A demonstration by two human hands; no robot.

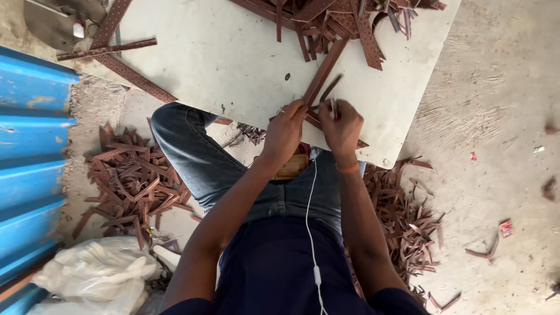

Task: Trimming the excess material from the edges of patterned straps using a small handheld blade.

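- Where the white board's near edge meets the knees, a long brown strip [324, 73] lies slanted, its lower end pinched by the left hand [284, 131].
- Right hand [341, 127]: fingers closed on a thin tool at the strip's end.
- White board [221, 58]: bare middle; a pile of strips [350, 17] crowds the far edge.
- Offcut heaps [131, 181] flank both legs; blue corrugated sheet [32, 163] at left.

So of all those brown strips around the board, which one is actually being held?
The long brown strip running up from the left hand toward the pile at the board's far edge. The others lie loose on board or floor.
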